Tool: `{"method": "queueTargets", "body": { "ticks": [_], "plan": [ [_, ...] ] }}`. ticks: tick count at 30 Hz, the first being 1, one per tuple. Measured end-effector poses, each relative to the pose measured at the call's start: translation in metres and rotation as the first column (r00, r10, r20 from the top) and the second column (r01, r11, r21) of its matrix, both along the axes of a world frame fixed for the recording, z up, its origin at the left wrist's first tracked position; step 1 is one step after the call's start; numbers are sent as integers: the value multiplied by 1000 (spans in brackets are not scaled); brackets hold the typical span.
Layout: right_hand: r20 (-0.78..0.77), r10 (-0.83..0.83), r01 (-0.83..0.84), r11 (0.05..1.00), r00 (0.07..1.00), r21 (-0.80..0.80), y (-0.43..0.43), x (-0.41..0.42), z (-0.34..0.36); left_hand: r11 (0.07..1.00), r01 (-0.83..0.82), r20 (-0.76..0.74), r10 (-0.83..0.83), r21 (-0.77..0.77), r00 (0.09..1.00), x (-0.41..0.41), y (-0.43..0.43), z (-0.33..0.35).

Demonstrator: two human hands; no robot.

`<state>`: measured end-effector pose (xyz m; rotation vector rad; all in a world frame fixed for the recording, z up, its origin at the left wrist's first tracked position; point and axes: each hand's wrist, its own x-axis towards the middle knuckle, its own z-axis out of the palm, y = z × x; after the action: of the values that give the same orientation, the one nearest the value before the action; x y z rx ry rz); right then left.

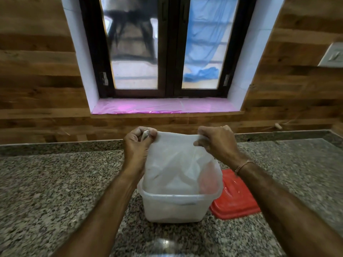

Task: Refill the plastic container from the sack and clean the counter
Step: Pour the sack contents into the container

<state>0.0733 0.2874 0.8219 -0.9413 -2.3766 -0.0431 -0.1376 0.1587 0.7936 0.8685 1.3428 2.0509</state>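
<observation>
Both hands, left hand [138,143] and right hand [216,141], pinched the limp sack [178,164] at its top corners over the container [174,208]; probably light, slippery.

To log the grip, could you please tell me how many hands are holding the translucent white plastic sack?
2. The left hand pinches the translucent white plastic sack at its top left corner; the right hand pinches its top right corner.

Translucent white sack [178,164] & container [176,206], red lid [235,197], speckled grey granite counter [46,191], pink sill [163,106].
</observation>
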Motion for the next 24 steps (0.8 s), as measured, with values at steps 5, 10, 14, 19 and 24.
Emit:
{"method": "queueTargets", "body": {
  "ticks": [5, 10, 14, 19, 24],
  "plan": [
    [-119, 38, -32, 998, 992, 56, 5, -8, -6, 980, 87, 9, -87, -178, 996, 0, -10, -24],
    [239, 139, -82, 969, 961, -235, 35, 5, 16, 988, -17, 113, 34, -154, 993, 0, -12, -39],
    [202, 158, -118, 973, 967, -196, 65, 20, 12, 990, -52, 58, 60, -131, 997, 5, -7, -38],
    [-95, 204, -208, 977, 974, -39, 68, 19, 9, 967, -192, 106, 212, -168, 972, 0, 0, -46],
    [-548, 116, -527, 493, 828, -692, 108, 48, -13, 974, -185, 205, 209, -130, 956, -4, -5, -41]
  ]
}}
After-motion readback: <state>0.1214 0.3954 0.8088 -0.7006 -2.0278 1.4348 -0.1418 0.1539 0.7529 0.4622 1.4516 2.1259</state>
